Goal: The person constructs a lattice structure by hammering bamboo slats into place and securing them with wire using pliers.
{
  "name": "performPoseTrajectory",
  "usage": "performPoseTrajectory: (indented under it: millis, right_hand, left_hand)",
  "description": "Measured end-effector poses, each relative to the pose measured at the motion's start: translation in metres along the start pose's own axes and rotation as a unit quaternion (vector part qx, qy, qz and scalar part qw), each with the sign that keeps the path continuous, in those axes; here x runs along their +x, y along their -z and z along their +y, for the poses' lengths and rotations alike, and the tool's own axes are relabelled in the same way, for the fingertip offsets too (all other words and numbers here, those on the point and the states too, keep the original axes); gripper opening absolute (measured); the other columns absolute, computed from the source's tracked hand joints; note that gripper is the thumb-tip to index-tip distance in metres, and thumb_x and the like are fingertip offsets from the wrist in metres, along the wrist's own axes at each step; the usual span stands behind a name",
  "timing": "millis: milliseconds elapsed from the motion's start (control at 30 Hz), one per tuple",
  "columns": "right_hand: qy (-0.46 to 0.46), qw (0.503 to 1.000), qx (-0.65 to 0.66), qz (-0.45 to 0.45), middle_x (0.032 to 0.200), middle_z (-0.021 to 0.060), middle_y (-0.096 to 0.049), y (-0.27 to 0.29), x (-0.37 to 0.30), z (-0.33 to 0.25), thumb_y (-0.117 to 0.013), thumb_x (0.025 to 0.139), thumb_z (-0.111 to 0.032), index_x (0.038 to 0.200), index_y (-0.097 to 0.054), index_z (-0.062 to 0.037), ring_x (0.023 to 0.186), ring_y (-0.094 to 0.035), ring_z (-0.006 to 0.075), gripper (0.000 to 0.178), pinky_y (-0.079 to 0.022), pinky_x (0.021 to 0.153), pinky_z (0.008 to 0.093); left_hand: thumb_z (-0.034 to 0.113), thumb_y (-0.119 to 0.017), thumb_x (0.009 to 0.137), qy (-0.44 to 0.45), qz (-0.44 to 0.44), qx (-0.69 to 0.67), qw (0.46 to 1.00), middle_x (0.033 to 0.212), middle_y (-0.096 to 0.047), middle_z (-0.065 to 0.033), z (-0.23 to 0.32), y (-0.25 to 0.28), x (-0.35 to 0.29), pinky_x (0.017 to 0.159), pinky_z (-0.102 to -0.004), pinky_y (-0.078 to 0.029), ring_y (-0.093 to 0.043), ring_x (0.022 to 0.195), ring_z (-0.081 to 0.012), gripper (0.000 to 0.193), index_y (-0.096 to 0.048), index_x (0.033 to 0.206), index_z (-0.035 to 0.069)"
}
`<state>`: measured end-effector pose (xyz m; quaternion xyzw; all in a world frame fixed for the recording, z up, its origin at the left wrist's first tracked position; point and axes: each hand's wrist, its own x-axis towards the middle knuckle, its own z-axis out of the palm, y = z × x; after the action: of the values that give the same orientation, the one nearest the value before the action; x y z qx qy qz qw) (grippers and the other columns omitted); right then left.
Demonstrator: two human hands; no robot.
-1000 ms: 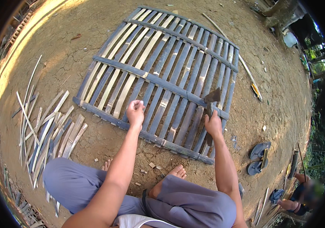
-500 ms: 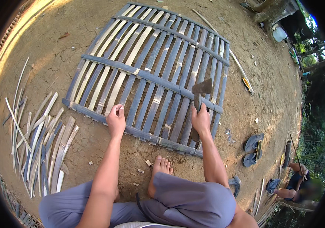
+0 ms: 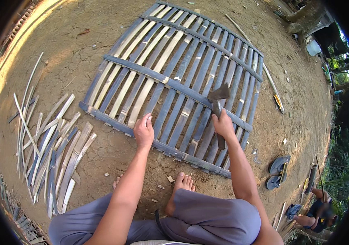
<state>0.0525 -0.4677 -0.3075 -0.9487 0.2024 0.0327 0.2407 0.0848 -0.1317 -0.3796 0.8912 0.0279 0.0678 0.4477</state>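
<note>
In front of me lies a panel of split bamboo slats point(image 3: 170, 83), with dark crosspieces point(image 3: 188, 93) running over the pale and grey strips. My right hand point(image 3: 223, 123) is wrapped round the handle of a hatchet point(image 3: 219, 93), its metal head raised above the panel's right part. My left hand point(image 3: 143, 131) hovers at the panel's near edge, thumb and fingers pinched together. Something small and pale may show at its fingertips, too small to name.
Loose bamboo strips point(image 3: 56, 151) are heaped on the left. A pair of sandals point(image 3: 278, 171) lies to the right; beyond them another person point(image 3: 321, 210) sits. A long pole point(image 3: 270, 77) and a yellow-handled tool point(image 3: 279, 102) lie past the panel. My bare foot point(image 3: 181, 188) is near its edge.
The whole view has shifted, so the panel and strips appear farther right. My left hand has moved slightly right along the near edge; the hatchet has tilted a little. Both grips look unchanged.
</note>
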Motion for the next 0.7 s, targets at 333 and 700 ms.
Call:
performPoseTrajectory:
  millis: [333,700]
  right_hand:
    - [-0.177,0.941,0.287,-0.011,0.063,0.0049,-0.06,0.008,-0.101,0.007,-0.063,0.102,-0.019,0.112,-0.059,-0.0018,0.048,-0.061,0.0159,0.021,-0.047,0.047,0.033]
    - [-0.2,0.953,0.222,-0.052,0.067,0.0077,-0.066,0.011,-0.157,0.007,-0.066,0.101,-0.02,0.123,-0.059,-0.0007,0.05,-0.066,0.0183,0.031,-0.05,0.048,0.0345]
  left_hand:
    - [0.009,-0.07,0.096,-0.041,0.0,-0.09,0.995,0.099,-0.075,-0.0147,0.011,-0.001,0.096,0.081,-0.0413,-0.056,-0.072,0.091,-0.0317,0.016,-0.074,0.109,0.001]
    - [0.02,-0.074,0.094,-0.157,-0.054,-0.07,0.984,0.094,-0.073,-0.0131,0.011,-0.049,0.209,0.086,-0.0431,-0.054,-0.069,0.096,-0.0318,0.017,-0.074,0.099,0.004]
